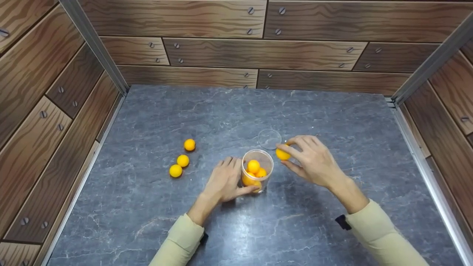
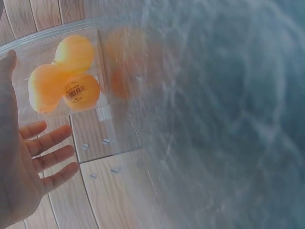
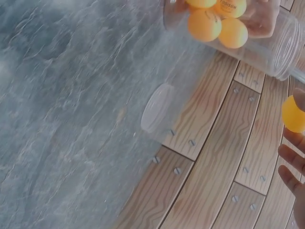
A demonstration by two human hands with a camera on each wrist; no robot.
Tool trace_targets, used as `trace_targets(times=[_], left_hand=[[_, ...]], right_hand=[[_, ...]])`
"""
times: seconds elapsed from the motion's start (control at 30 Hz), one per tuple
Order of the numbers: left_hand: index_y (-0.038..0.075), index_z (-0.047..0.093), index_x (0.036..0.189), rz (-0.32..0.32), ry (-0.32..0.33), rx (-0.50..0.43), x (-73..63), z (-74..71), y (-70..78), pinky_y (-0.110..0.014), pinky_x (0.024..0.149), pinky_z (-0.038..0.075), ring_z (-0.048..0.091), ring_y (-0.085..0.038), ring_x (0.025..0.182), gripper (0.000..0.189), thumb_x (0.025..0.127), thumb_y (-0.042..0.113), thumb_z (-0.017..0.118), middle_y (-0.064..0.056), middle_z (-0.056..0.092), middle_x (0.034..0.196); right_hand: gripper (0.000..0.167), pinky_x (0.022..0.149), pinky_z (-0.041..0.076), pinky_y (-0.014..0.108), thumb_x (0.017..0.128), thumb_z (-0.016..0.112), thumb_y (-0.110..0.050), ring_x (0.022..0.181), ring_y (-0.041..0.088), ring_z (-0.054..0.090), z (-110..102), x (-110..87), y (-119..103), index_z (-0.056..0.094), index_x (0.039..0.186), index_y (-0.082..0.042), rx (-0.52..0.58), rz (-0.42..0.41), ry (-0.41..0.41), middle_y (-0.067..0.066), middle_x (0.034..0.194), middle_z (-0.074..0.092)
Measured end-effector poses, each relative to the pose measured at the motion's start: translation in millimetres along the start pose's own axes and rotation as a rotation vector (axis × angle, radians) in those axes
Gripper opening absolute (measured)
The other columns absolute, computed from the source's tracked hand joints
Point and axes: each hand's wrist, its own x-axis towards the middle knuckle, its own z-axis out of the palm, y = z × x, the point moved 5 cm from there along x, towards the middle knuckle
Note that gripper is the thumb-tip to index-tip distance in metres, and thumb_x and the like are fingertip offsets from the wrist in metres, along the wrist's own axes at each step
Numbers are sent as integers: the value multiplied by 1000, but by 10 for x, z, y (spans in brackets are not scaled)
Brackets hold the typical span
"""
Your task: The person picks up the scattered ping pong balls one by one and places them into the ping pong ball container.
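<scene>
— Sleeves nearest; what's going on beyond them?

— Three loose orange balls (image 1: 182, 160) lie left. Left hand (image 1: 224, 181) curls round the clear plastic jar (image 1: 257, 170), upright at centre, mouth up. Right hand (image 1: 312, 159) pinches an orange ball (image 1: 283, 153) just right of the rim.

— Next?

— Probably lift it over the mouth and release.

Three orange balls (image 1: 182, 160) loose on grey slate tabletop (image 1: 155, 207), left; wood-plank walls (image 1: 221, 51) around.

Head view high, looking down, wrist views close, sharing jar (image 1: 257, 170)
</scene>
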Motion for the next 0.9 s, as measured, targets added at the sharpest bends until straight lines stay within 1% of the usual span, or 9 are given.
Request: trace_targets(times=[0.23,0.4,0.67,0.9], left_hand=[[5,56,133,16,18,5,-6,-9,2,-42,98,58,66,-26,112,95,89,89,46,-10,70,121],[6,56,132,10,7,-1,-7,-5,0,-43,99,58,67,-26,111,93,90,88,47,-11,70,121],[5,56,136,-2,8,25,-9,2,1,-40,98,58,67,-25,113,99,88,91,43,-10,70,124],[4,57,134,6,20,36,-9,-7,6,-39,96,59,67,-26,111,99,88,90,44,-10,70,122]], right_hand=[[48,97,58,46,85,87,-29,105,28,69,28,73,-104,73,130,-20,23,-18,-11,6,113,72],[50,98,57,46,85,88,-28,106,27,69,46,122,-170,72,132,-20,55,-17,-2,5,113,72],[49,99,56,45,86,86,-31,105,25,67,108,176,-260,72,132,-19,88,-6,-6,4,114,72],[47,99,57,46,89,83,-32,107,27,68,198,185,-300,71,133,-19,115,2,-16,6,115,73]])
